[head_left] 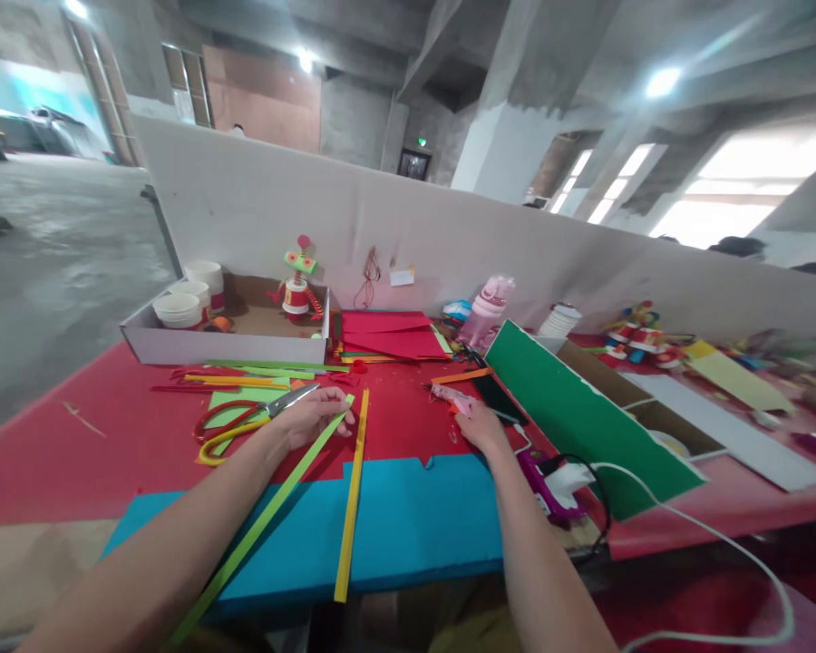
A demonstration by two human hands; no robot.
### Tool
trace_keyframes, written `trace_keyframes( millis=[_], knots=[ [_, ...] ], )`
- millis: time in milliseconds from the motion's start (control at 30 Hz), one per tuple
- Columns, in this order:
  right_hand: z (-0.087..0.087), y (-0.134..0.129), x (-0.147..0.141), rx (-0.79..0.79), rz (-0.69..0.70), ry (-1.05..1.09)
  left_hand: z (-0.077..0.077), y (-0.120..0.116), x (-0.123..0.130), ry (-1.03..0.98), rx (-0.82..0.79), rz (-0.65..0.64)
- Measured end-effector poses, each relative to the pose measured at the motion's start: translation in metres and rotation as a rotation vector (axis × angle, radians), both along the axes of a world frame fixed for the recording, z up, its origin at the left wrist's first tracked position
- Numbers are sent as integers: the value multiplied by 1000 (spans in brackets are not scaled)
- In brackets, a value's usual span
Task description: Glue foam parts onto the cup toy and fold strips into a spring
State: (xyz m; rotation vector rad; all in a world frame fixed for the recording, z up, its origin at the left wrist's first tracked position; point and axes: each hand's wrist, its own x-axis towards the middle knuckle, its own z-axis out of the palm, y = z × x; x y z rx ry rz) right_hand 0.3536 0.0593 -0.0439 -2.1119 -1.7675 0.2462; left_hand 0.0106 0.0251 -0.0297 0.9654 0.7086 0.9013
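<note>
My left hand pinches the upper end of a long green paper strip, which slants down toward the front edge. My right hand is closed round a small pink glue gun at the middle right. Between the hands a yellow strip lies over the blue sheet. Scissors with red and yellow handles rest just left of my left hand, on green paper. More coloured strips lie behind the scissors.
Paper cups and a small cup figure are in a shallow box at the back left. Red paper sheets lie at back centre. A green panel, purple power strip and white cable are at right.
</note>
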Motion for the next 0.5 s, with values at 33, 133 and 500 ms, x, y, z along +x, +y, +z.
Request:
trace_keyframes(
  millis=[33, 133, 500],
  knots=[
    [1, 1, -1, 19, -10, 72, 1, 0, 0, -1, -4, 1],
    [10, -4, -8, 69, -68, 477, 2, -1, 0, 4, 0, 2],
    [48, -49, -75, -111, 344, 1229, -1, 0, 6, 108, 43, 64]
  ],
)
